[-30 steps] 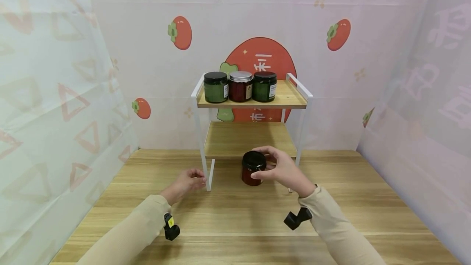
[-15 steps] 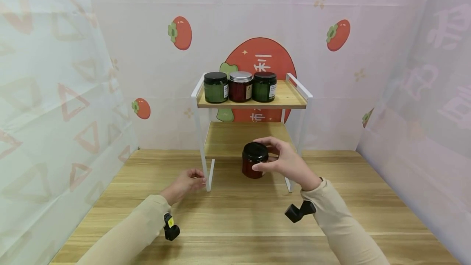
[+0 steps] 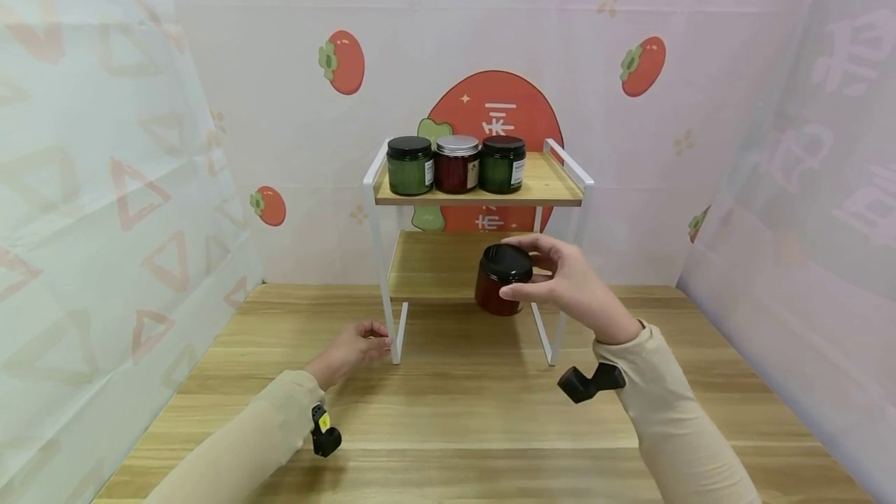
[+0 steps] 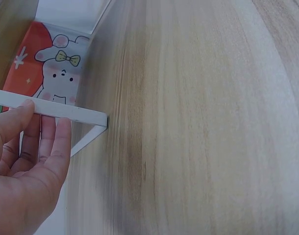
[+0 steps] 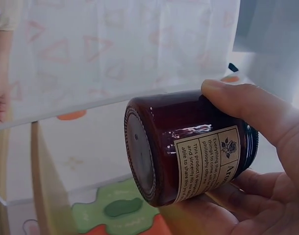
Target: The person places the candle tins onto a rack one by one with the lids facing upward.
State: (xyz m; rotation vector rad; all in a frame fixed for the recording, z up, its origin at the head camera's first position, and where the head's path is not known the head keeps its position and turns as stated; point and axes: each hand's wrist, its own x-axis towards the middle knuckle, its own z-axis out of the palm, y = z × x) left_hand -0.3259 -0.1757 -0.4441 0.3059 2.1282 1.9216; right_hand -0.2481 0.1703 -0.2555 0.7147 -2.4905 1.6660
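Note:
My right hand [image 3: 577, 290] grips a dark red glass jar [image 3: 495, 292] with a black lid, thumb on the near side and fingers behind. The jar hangs slightly tilted in front of the middle shelf board [image 3: 448, 263]. A cream printed label [image 5: 208, 161] and the jar's ribbed base show in the right wrist view. Low on the left, my left hand [image 3: 355, 350] pinches the rack's white front leg [image 4: 81, 113] between thumb and fingers. On the top board stand a green jar [image 3: 410, 169], a red jar with a silver lid [image 3: 456, 169] and another green jar [image 3: 501, 169].
The two-tier rack [image 3: 483, 199] has white metal side frames and stands on a wood-grain table [image 3: 448, 426]. Its right front leg [image 3: 560, 333] is close below the right hand. Printed cloth walls [image 3: 266, 99] enclose the back and both sides.
My right hand has raised the dark red jar from low beneath the middle board to its front, shifting a little right and tilting it. The left hand stays on the leg.

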